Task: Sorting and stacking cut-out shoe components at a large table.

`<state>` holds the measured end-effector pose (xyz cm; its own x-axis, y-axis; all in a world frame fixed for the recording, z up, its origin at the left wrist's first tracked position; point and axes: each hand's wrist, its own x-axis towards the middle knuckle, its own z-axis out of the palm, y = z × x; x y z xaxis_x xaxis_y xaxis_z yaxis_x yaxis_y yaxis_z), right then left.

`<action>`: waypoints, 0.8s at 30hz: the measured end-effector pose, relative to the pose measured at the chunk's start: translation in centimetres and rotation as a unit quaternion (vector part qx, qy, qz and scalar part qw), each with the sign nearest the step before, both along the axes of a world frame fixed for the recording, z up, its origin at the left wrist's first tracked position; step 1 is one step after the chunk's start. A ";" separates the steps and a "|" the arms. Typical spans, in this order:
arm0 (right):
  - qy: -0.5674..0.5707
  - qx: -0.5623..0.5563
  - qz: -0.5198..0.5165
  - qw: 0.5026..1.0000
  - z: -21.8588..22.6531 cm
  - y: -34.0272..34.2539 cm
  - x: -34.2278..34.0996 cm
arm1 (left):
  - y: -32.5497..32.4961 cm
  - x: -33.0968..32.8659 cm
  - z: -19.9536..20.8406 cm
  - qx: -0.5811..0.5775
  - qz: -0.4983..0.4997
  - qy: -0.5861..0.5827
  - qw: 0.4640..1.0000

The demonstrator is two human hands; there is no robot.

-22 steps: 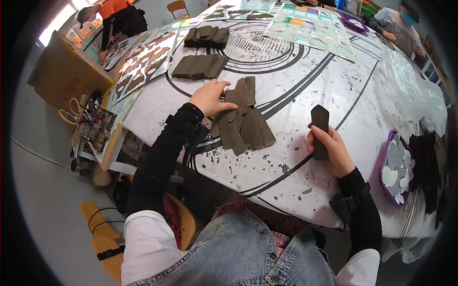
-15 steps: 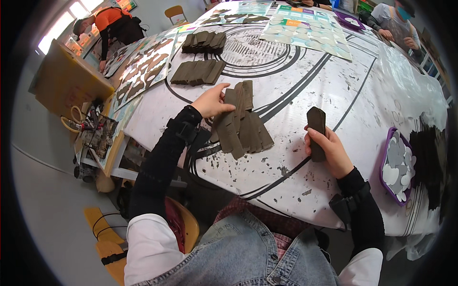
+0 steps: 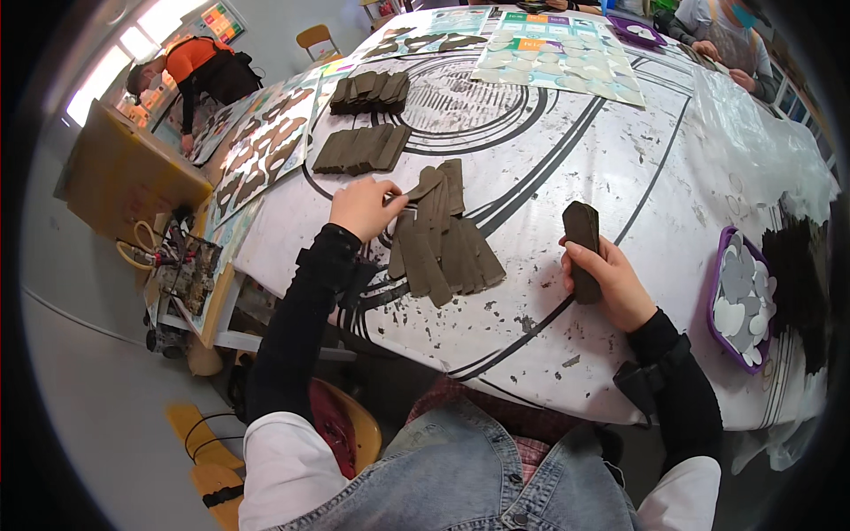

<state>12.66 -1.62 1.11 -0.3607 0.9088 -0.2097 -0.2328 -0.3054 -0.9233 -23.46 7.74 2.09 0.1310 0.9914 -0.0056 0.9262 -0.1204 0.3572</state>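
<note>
Brown strips [image 3: 434, 252] on scuffed table [image 3: 531, 265]

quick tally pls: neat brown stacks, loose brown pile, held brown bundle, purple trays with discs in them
Neat stacks: 2
Loose pile: 1
Held bundle: 1
Purple trays: 2
Total: 6

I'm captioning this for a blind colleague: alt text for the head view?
The right hand holds a stack of dark brown strips while the left hand pinches one strip at a loose pile on a white table. Two neater piles lie beyond; a purple tray sits at right.
</note>
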 end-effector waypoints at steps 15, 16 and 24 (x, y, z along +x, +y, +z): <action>-0.005 0.014 0.018 1.000 -0.1 0.0 0.1 | 2.0 3.9 0.4 0.011 -0.047 0.110 0.993; -0.004 0.014 0.019 1.000 -0.1 0.0 0.1 | 2.2 3.7 0.5 -0.004 -0.050 0.099 0.994; -0.003 0.023 0.021 1.000 -0.4 0.2 0.2 | 3.0 1.8 1.4 -0.032 -0.068 0.023 0.997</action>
<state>12.85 -1.43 0.76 -0.3971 0.9019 -0.1698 -0.2160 -0.2716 -0.9378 -21.67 10.75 3.51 0.2629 0.9617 -0.0776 0.9183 -0.2247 0.3260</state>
